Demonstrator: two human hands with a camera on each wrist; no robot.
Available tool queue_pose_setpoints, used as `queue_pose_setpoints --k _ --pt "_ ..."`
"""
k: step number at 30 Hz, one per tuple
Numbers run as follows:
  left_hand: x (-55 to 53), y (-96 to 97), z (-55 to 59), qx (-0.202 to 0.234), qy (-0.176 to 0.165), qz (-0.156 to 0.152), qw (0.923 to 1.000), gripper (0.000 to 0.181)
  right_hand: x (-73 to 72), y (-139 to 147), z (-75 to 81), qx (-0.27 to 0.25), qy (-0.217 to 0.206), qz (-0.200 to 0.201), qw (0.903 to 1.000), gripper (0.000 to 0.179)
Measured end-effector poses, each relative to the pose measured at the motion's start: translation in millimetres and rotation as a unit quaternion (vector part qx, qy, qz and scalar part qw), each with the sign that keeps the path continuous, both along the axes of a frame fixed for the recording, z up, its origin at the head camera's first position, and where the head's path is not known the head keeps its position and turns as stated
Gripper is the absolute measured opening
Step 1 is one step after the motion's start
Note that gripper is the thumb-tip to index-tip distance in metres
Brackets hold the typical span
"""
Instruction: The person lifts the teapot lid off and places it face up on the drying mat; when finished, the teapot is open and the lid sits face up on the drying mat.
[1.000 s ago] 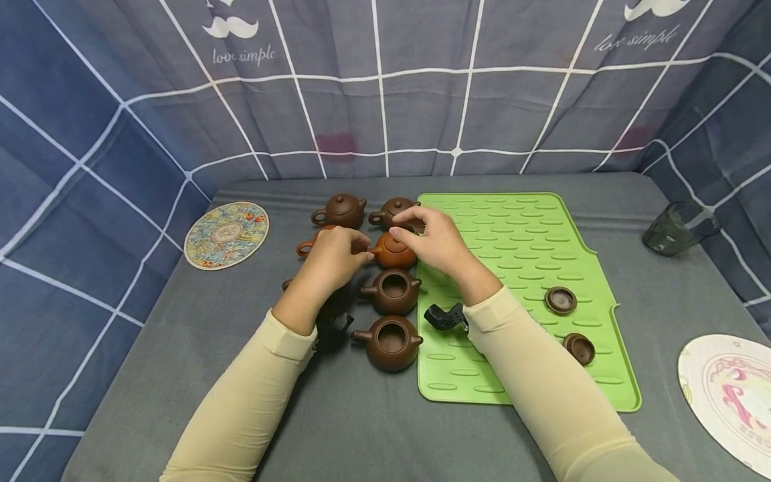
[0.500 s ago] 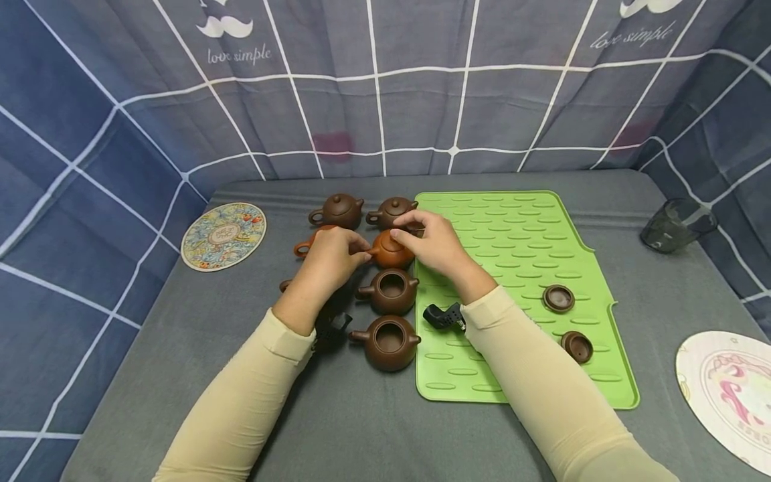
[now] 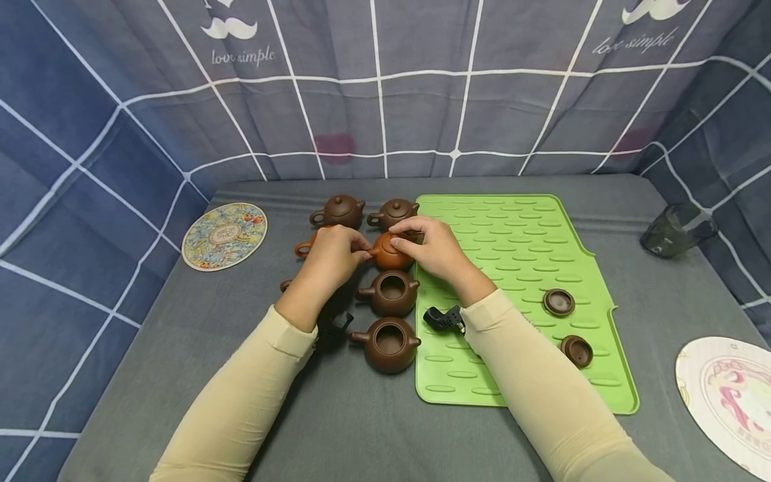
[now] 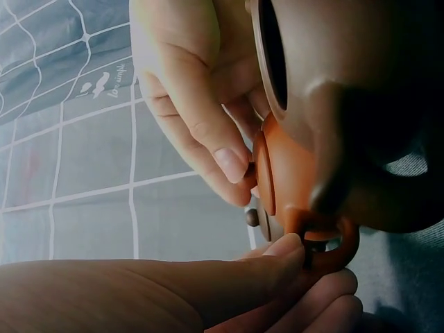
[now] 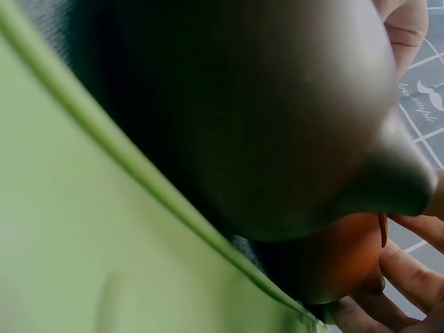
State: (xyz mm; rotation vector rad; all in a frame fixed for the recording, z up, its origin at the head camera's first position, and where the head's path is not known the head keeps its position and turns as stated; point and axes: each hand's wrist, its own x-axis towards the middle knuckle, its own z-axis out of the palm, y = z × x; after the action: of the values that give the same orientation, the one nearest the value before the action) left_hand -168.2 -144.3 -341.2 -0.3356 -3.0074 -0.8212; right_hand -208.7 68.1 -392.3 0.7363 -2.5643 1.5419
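Observation:
In the head view, an orange-brown teapot stands in the right-hand row of teapots, beside the green mat. My left hand pinches its loop handle between thumb and fingers. From the other side, my right hand reaches over the top, thumb and index finger on the knob of its lid. The lid sits on the teapot's mouth. Nearer to me are two dark brown teapots without lids, one just in front and another closest. The right wrist view is mostly filled by a dark teapot.
Two lidded brown teapots stand at the back; others are partly hidden by my left arm. Two small brown lids lie on the green mat. A patterned round plate is left; a glass and white plate are right.
My right fingertips have come slightly lower onto the lid's knob. The left hand stays on the teapot's handle, and the other teapots have not moved.

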Motion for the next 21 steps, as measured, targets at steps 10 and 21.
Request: queue_pose_setpoints --k 10,21 --pt "-3.5 -5.3 2.0 0.014 -0.044 0.025 0.9986 0.010 0.7 -1.4 0.8 0.014 0.007 0.006 0.9999 0.018" --pt "-4.1 -5.2 2.2 0.021 -0.065 0.032 0.9971 0.011 3.5 1.3 4.6 -0.022 -0.027 -0.021 0.9992 0.019"
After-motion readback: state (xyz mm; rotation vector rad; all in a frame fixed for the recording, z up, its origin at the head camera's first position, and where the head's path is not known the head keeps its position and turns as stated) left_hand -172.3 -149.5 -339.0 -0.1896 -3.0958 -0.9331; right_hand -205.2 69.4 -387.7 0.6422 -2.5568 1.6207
